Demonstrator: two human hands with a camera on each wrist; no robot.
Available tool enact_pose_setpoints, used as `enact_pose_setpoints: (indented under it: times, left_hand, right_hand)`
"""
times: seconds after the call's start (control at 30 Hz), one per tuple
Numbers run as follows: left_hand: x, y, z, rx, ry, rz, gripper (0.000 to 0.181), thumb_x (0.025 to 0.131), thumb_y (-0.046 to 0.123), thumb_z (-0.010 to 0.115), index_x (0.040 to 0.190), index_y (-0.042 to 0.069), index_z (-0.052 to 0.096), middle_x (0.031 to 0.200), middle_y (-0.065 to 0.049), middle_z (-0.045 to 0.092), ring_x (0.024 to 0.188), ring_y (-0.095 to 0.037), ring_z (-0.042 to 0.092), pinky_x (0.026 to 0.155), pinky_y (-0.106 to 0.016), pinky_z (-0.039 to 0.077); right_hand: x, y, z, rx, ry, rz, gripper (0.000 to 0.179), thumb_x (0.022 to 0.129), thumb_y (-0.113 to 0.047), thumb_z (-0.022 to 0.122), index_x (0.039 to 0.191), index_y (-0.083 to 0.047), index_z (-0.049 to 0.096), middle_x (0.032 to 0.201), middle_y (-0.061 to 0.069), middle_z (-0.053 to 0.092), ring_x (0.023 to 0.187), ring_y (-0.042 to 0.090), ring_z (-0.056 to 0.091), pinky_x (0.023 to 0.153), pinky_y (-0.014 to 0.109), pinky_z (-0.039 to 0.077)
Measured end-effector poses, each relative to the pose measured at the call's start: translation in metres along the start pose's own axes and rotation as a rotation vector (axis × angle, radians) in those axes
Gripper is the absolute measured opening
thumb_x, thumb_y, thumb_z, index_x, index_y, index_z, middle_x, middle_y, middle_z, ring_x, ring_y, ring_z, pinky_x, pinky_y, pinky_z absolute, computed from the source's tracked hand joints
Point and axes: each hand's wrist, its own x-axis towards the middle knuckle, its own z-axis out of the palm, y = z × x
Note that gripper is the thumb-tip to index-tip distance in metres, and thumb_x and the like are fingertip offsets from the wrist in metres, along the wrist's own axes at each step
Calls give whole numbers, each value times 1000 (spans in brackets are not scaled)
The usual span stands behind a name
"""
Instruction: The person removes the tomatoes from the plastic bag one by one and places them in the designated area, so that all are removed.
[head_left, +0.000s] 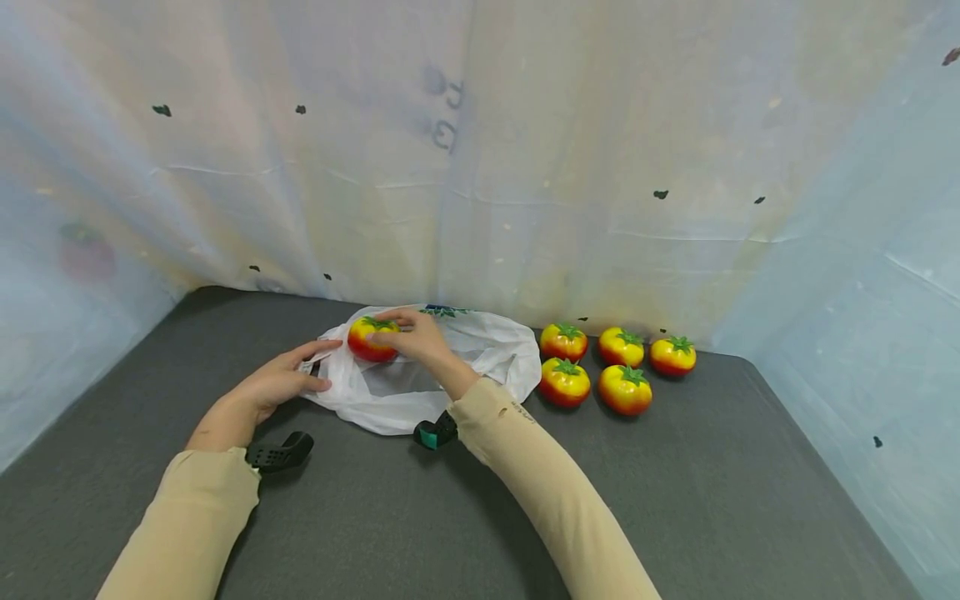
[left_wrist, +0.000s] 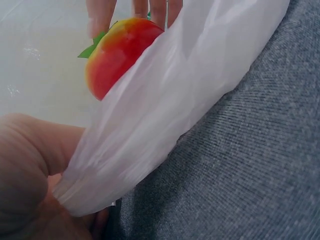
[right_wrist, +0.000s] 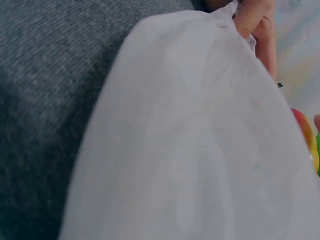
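Note:
A white plastic bag (head_left: pixel 397 414) lies on the dark table with its mouth spread. My left hand (head_left: pixel 281 382) grips the bag's left edge; in the left wrist view its thumb (left_wrist: pixel 55 142) presses on the gathered plastic (left_wrist: pixel 85 195). My right hand (head_left: pixel 420 340) holds a red and yellow tomato (head_left: pixel 369 342) with green leaves over the left part of the bag's mouth. In the right wrist view the bag (right_wrist: pixel 185 125) covers most of the picture, and only a sliver of the tomato (right_wrist: pixel 306 132) shows past its edge.
Several more tomatoes (head_left: pixel 564 382) stand in two rows just right of the bag, on the grey table (head_left: pixel 712 467). A pale plastic sheet (head_left: pixel 555 167) hangs behind the table and along its sides. Black wrist straps (head_left: pixel 281 452) sit at both sleeves.

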Motion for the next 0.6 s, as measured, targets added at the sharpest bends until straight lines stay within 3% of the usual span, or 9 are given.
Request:
enact_pose_setpoints:
  times: [0.3, 0.6]
  left_hand:
    - [-1, 1, 0, 4, -3, -7, 76, 91, 12, 60, 154, 14, 19, 158, -26, -9, 140, -54, -11, 104, -77, 1]
    - [-1, -1, 0, 0, -5, -6, 76, 91, 11, 60, 154, 14, 18, 158, -25, -10, 141, -52, -11, 104, -76, 1]
  right_hand:
    - [1, 4, 6, -28, -2, -15, 31, 81, -27, 76, 111, -22, 70, 134, 0, 57, 123, 25, 51, 95, 39, 49]
    - [0, 8, 5, -45, -5, -65, 32, 82, -28, 75, 112, -22, 69, 130, 1, 60, 119, 24, 52, 88, 32, 51]
